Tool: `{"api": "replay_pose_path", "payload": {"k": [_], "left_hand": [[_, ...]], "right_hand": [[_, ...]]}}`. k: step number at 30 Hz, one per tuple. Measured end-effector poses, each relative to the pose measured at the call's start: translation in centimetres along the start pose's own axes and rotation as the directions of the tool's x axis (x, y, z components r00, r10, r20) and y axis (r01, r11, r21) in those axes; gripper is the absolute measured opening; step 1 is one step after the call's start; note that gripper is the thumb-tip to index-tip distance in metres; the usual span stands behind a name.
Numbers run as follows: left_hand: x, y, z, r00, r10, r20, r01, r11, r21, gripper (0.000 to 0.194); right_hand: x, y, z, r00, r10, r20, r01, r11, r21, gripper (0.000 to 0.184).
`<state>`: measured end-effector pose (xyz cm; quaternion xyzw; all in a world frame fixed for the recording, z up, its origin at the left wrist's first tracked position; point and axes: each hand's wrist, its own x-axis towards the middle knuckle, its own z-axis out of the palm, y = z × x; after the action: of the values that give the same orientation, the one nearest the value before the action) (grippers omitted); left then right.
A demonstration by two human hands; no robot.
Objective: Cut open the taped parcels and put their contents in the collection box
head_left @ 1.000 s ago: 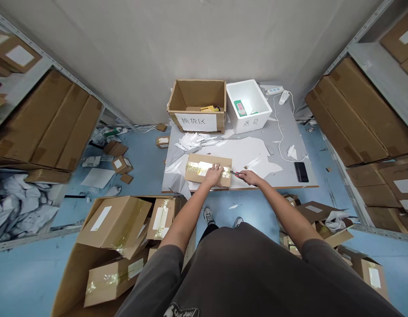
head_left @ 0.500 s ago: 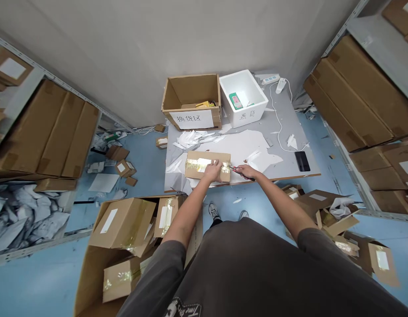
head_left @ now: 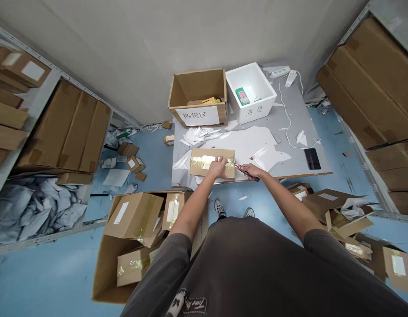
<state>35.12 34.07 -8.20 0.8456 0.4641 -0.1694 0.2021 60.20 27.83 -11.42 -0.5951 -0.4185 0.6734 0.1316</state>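
Observation:
A taped cardboard box (head_left: 197,168) with a white label lies near the front edge of the table. My left hand (head_left: 217,167) rests on its top with the fingers spread, pressing on the right half. In my right hand (head_left: 252,170), closed around the handle, is a red-and-black utility knife (head_left: 256,178). Its metal tip points left and reaches the box's right end, by the clear tape. Whether the tip is in the tape or only against it I cannot tell.
Behind stand an open cardboard carton (head_left: 197,115) and a white foam box (head_left: 252,113). Paper scraps (head_left: 199,136), a phone (head_left: 312,159) and a power strip (head_left: 280,72) lie on the table (head_left: 286,138). A large carton of parcels (head_left: 103,268) sits at my left; opened boxes (head_left: 326,198) at my right.
The whole view has shifted, so the table appears a little farther right. Both hands keep their places at the box, and the knife tip stays at its right end.

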Motion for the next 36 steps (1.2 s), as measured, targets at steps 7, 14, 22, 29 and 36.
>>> {"api": "replay_pose_path", "payload": {"k": [7,14,22,29,36], "left_hand": [[0.3,-0.5,0.3,0.999,0.009,-0.031,-0.010,1.000,-0.010,0.103],[0.5,-0.8,0.8,0.997,0.022,-0.071,-0.026,0.999,-0.048,0.105],[0.8,-1.1,1.3,0.992,0.043,-0.119,-0.056,0.993,-0.104,0.104],[0.4,-2.2,1.4,0.969,0.009,-0.248,-0.082,0.955,-0.285,0.059],[2.8,-2.7,-1.3,0.967,-0.058,-0.247,0.034,0.994,-0.100,0.064]], "right_hand": [[0.5,-0.3,-0.3,1.000,-0.013,0.013,0.013,1.000,0.016,0.029],[0.0,-0.1,-0.7,0.999,-0.038,-0.008,0.037,0.998,-0.043,0.031],[-0.8,1.6,0.6,0.992,-0.119,0.030,0.121,0.989,-0.081,0.038],[-2.5,3.3,-1.4,0.986,-0.125,-0.107,0.120,0.991,-0.053,0.031],[-2.5,2.2,0.5,0.947,-0.228,-0.225,0.243,0.969,0.043,0.042]]}}
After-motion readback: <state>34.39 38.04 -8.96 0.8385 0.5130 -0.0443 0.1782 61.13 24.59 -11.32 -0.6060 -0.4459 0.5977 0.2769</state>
